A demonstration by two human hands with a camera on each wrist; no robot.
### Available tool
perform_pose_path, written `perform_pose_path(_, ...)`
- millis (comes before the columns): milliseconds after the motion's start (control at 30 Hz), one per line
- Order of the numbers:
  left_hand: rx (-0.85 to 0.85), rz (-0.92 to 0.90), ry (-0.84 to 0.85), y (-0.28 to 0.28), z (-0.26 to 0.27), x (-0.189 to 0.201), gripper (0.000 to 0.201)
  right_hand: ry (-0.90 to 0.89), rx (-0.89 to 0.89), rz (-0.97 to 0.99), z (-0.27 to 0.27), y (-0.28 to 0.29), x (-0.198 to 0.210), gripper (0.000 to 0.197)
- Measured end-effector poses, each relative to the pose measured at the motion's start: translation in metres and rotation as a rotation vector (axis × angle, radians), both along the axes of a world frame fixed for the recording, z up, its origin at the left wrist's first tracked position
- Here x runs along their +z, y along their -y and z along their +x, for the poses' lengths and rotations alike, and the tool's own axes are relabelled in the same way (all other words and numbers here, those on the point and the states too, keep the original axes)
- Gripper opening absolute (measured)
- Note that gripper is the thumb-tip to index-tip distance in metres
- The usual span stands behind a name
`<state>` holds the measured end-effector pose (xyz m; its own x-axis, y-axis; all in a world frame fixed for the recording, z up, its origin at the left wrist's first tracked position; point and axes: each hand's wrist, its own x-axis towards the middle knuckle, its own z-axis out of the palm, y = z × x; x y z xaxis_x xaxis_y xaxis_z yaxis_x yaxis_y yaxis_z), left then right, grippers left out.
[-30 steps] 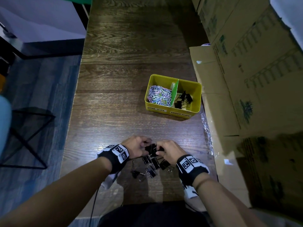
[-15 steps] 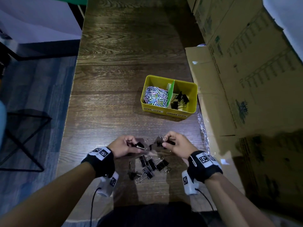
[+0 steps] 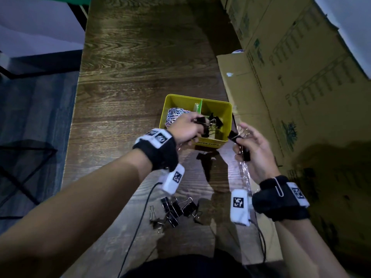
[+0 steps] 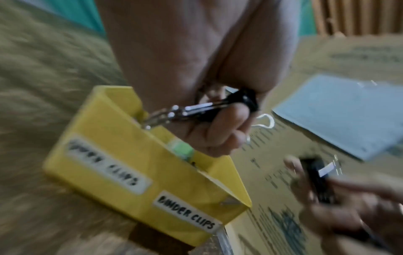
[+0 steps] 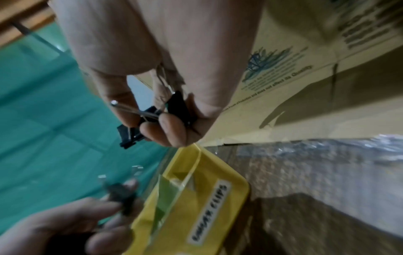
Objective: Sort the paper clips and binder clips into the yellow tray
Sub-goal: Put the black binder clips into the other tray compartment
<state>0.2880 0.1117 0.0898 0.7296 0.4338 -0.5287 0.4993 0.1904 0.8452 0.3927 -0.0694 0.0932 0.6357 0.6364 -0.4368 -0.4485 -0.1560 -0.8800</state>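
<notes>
black binder clips [image 3: 200,120] pinched in left hand [image 3: 185,130] fingers, over yellow tray [image 3: 217,104]

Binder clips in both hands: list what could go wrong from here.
1. The left hand holds its binder clips near the green divider; released early, they could land among the paper clips.
2. The right hand grips its clips beside the yellow tray, outside the wall; a drop there would hit the table.
3. A loose pile remains near the body.
</notes>
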Motion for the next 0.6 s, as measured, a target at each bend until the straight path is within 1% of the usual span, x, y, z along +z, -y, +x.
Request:
perform_pose_path(100, -0.118, 0.237, -0.078, 0.012, 0.045, -0.006, 0.021, 0.079, -0.040, -0.018, 0.023, -0.013, 0.016, 0.041)
perform_pose_path(167, -0.155, 0.360, -0.131, 0.019, 0.062, -0.012, 0.022, 0.105, -0.036, -0.020, 0.037, -0.023, 0.024, 0.037)
perform_pose_path(267, -0.210, 0.578, -0.211, 0.026, 0.073, -0.022, 0.029, 0.161, 0.032, -0.054, 0.051, -0.037, 0.032, 0.024)
perform_pose_path(333, -0.218, 0.641, -0.232, 0.026, 0.073, -0.029, 0.032, 0.218, 0.061, -0.107, 0.057, -0.048, 0.032, 0.022)
perform_pose_path(433, -0.232, 0.690, -0.259, 0.022, 0.070, -0.036, 0.031, 0.367, 0.150, -0.240, 0.064, -0.068, 0.025, 0.026)
perform_pose_path(533, -0.343, 0.702, -0.280, 0.024, 0.062, -0.031, 0.030, 0.509, 0.306, -0.344, 0.064, -0.087, 0.013, 0.029)
perform_pose_path(600, -0.391, 0.724, -0.238, 0.029, 0.052, -0.026, 0.029, 0.583, 0.397, -0.387, 0.060, -0.098, 0.006, 0.030)
